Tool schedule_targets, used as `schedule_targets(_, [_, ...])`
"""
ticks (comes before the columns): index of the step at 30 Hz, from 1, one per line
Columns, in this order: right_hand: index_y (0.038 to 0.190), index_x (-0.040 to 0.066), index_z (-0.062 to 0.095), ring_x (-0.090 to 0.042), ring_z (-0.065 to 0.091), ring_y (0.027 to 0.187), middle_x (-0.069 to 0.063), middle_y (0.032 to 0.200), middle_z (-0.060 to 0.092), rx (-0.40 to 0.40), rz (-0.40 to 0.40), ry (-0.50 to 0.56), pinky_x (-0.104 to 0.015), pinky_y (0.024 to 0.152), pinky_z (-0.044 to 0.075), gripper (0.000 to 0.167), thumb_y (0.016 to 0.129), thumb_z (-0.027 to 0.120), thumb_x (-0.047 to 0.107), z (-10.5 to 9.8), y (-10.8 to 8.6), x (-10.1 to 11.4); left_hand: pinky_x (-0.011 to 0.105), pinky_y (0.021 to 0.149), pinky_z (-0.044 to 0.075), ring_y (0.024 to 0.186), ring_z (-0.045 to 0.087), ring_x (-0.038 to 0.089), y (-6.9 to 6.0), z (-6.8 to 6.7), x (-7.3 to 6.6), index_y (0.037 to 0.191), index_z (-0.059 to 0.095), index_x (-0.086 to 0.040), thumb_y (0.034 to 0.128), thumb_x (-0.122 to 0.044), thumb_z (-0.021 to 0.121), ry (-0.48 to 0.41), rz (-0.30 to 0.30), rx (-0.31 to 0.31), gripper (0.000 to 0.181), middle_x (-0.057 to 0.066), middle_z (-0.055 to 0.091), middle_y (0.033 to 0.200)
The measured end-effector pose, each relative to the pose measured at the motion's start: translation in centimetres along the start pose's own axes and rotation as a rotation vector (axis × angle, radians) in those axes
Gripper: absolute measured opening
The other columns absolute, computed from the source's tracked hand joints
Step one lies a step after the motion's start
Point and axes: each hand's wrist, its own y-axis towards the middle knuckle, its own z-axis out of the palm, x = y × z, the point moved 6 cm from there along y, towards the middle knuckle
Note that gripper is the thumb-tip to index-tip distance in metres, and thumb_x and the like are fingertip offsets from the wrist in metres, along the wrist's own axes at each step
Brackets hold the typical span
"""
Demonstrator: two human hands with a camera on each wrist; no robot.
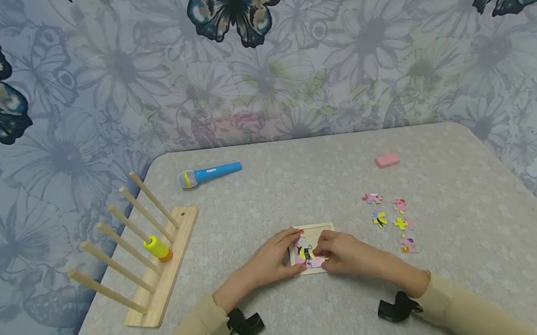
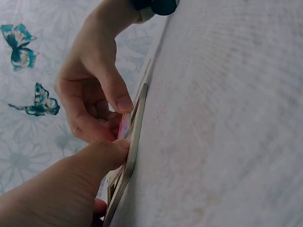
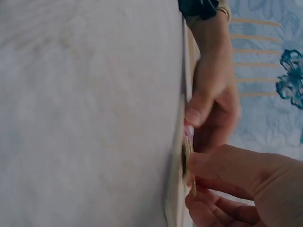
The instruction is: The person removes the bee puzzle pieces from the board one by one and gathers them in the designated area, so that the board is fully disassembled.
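A small wooden puzzle tray lies flat on the table, with pink, yellow and black pieces fitted in its left and lower part. My left hand grips the tray along its left side, the thumb pressing near the lower edge in the left wrist view. Over the tray's right half, my right hand pinches a thin puzzle piece between thumb and fingers, tilted against the tray. Most of that piece's picture is hidden by the fingers. Several loose puzzle pieces lie to the right of the tray.
At the left stands a wooden peg rack with slanting pegs, one carrying yellow beads above an orange one. A blue toy microphone lies at the back left, a pink block at the back right. A papered wall borders the table.
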Motion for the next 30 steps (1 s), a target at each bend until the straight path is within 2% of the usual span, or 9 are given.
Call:
schedule_targets(7, [0.106, 0.004, 0.070, -0.009, 0.053, 0.076, 0.003, 0.092, 0.057, -0.068, 0.078, -0.073, -0.022, 0.064, 0.048, 0.026, 0.080, 0.071, 0.005, -3.2, -4.1, -2.1, 0.037, 0.107, 0.031, 0.133, 0.035, 0.024, -0.3, 0.1, 0.0, 0.139, 0.044, -0.002, 0.0838, -0.046, 0.067, -0.008, -0.021, -0.008, 0.075, 0.011, 0.039, 0.144])
schedule_targets(13, [0.100, 0.003, 0.070, -0.009, 0.058, 0.074, 0.003, 0.089, 0.059, -0.151, 0.089, -0.131, -0.024, 0.061, 0.051, 0.025, 0.076, 0.073, 0.000, -5.7, -8.2, -3.8, 0.037, 0.108, 0.029, 0.135, 0.031, 0.024, -0.6, -0.2, 0.0, 0.140, 0.042, -0.001, 0.0842, -0.046, 0.067, -0.016, -0.017, -0.006, 0.076, 0.010, 0.037, 0.146])
schedule_targets(18, [0.095, 0.003, 0.071, -0.007, 0.054, 0.070, 0.004, 0.085, 0.057, -0.149, 0.086, -0.174, -0.021, 0.057, 0.047, 0.021, 0.074, 0.074, 0.000, -5.9, -9.1, -4.6, 0.037, 0.109, 0.028, 0.137, 0.028, 0.023, -0.4, -0.5, 0.3, 0.141, 0.040, -0.001, 0.0847, -0.046, 0.066, -0.021, -0.022, 0.001, 0.076, 0.010, 0.035, 0.147])
schedule_targets(20, [0.097, 0.003, 0.070, -0.008, 0.055, 0.071, 0.003, 0.088, 0.058, -0.152, 0.116, -0.179, -0.022, 0.059, 0.048, 0.022, 0.076, 0.075, 0.003, -5.9, -8.8, -4.7, 0.036, 0.109, 0.028, 0.137, 0.028, 0.022, -0.3, -0.6, 0.4, 0.142, 0.039, -0.002, 0.0848, -0.046, 0.066, -0.026, -0.023, 0.010, 0.077, 0.009, 0.034, 0.148])
schedule_targets(23, [0.101, 0.003, 0.069, -0.013, 0.059, 0.076, -0.002, 0.094, 0.062, -0.172, 0.152, -0.146, -0.027, 0.064, 0.051, 0.024, 0.078, 0.076, 0.008, -6.0, -7.3, -4.3, 0.036, 0.109, 0.028, 0.137, 0.027, 0.020, -0.3, -0.6, 0.7, 0.144, 0.037, -0.002, 0.0837, -0.046, 0.068, -0.043, -0.031, 0.023, 0.081, 0.008, 0.032, 0.150])
schedule_targets(25, [0.104, 0.002, 0.068, -0.015, 0.062, 0.082, -0.004, 0.097, 0.064, -0.179, 0.164, -0.085, -0.030, 0.069, 0.053, 0.025, 0.081, 0.074, 0.010, -5.8, -5.6, -3.7, 0.036, 0.109, 0.028, 0.137, 0.028, 0.020, -0.2, -0.6, 0.8, 0.144, 0.036, -0.001, 0.0834, -0.047, 0.068, -0.060, -0.033, 0.021, 0.083, 0.007, 0.031, 0.150])
schedule_targets(30, [0.104, 0.001, 0.069, -0.012, 0.063, 0.083, -0.005, 0.096, 0.068, -0.161, 0.093, 0.075, -0.029, 0.072, 0.054, 0.019, 0.086, 0.069, 0.009, -3.6, -0.2, -2.4, 0.039, 0.109, 0.028, 0.136, 0.029, 0.024, 0.1, -0.5, 1.4, 0.141, 0.038, 0.002, 0.0913, -0.043, 0.060, -0.090, -0.060, -0.043, 0.070, 0.011, 0.034, 0.148])
